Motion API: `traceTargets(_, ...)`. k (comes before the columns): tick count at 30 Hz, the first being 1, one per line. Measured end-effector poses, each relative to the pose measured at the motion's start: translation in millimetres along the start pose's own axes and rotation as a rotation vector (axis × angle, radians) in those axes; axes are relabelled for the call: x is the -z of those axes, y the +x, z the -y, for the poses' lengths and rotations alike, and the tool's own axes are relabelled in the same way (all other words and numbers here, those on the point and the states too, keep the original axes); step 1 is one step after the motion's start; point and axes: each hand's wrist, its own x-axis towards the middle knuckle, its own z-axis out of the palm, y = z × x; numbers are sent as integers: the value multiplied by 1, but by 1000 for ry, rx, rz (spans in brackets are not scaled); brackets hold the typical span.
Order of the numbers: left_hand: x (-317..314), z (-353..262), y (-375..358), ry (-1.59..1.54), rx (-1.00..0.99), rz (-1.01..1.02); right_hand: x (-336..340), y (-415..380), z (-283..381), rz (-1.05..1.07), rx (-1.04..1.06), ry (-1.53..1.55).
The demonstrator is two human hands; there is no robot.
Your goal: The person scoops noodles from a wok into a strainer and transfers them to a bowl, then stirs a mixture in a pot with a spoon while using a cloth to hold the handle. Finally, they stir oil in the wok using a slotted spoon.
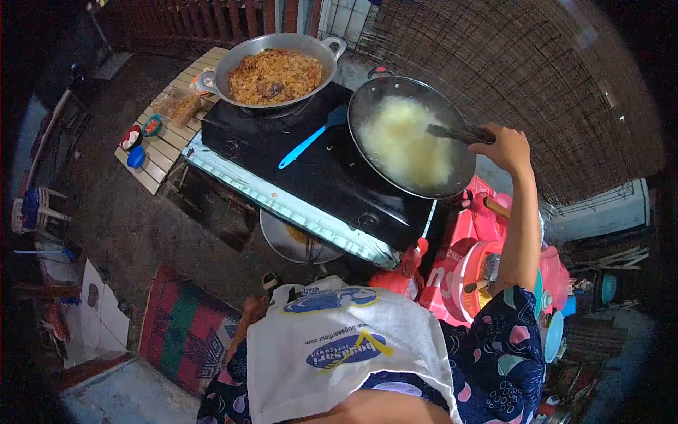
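My right hand (507, 148) is closed around a pair of black tongs (452, 133), which reach over the right side of a dark wok (462, 169). Pale, cloudy liquid (402, 141) with a whitish, steamy look fills the middle of the wok. The wok sits on the right side of a black-topped stove (261, 141). My left hand (254, 307) hangs low beside the white apron (282, 353); its fingers are too dark and partly hidden to make out. A blue spatula (304, 146) lies on the stove between the wok and a large silver pan.
The silver pan (330, 60) holds brown-orange food. Small bowls, including a blue bowl (135, 156), stand on a slatted bench (159, 162) at left. Right of the stove are red packages and a pink tub (470, 283). A metal basin (272, 237) sits below the stove.
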Motion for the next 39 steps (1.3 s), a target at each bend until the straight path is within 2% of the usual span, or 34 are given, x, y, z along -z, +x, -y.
traceTargets(1,43,-68,-45,67,198,28,-1,5,0,41,-3,-29)
traceTargets(4,21,-29,-18,28,31,48,-21,31,3,150,-21,-42)
traceTargets(5,17,-25,-13,21,15,47,-34,42,4,221,-36,-27)
traceTargets(8,12,-20,-6,-28,14,60,-79,72,15,220,50,-12)
traceTargets(11,7,-12,-6,-50,24,67,-93,75,46,220,119,-19)
traceTargets(13,-1,1,-7,131,-141,-48,-90,68,54,193,165,-7)
traceTargets(14,-9,16,-1,130,-140,-51,-85,62,57,166,211,2)
traceTargets(16,-25,47,12,495,-509,-95,-58,47,50,136,255,11)
traceTargets(17,-19,42,8,494,-509,-96,-48,41,42,120,246,58)
traceTargets(19,5,15,-9,91,-111,172,-31,35,15,46,255,134)
traceTargets(20,1,17,-8,91,-113,174,-23,32,2,-10,272,165)
traceTargets(22,-15,32,1,-218,38,103,17,14,-4,-66,197,168)
traceTargets(23,-14,34,5,-214,37,108,38,5,-4,-61,154,241)
traceTargets(24,-13,35,9,106,-170,89,53,-2,-4,-57,111,313)
traceTargets(25,-13,35,13,426,-376,67,59,-4,-9,-106,178,317)
traceTargets(26,-13,33,17,429,-381,71,62,-6,-9,-105,172,314)
traceTargets(28,-11,27,28,158,-182,40,64,-5,-4,-58,136,205)
traceTargets(29,7,-2,6,96,-149,49,61,-2,0,2,144,200)
traceTargets(31,67,-96,-65,-28,-82,62,37,6,2,30,161,141)
traceTargets(32,64,-94,-65,-33,-78,59,24,12,4,57,175,82)
traceTargets(33,58,-86,-61,140,-442,-156,15,18,9,159,140,66)
traceTargets(34,52,-79,-57,318,-803,-373,3,26,10,157,146,68)
traceTargets(35,42,-68,-45,317,-799,-377,-10,36,11,206,124,46)
traceTargets(37,15,-34,-7,-59,-124,-39,-38,56,14,251,102,24)
traceTargets(38,6,-10,8,-60,-125,-43,-51,67,17,260,47,0)
traceTargets(39,-1,16,19,-69,-220,-43,-64,76,20,270,-9,-24)
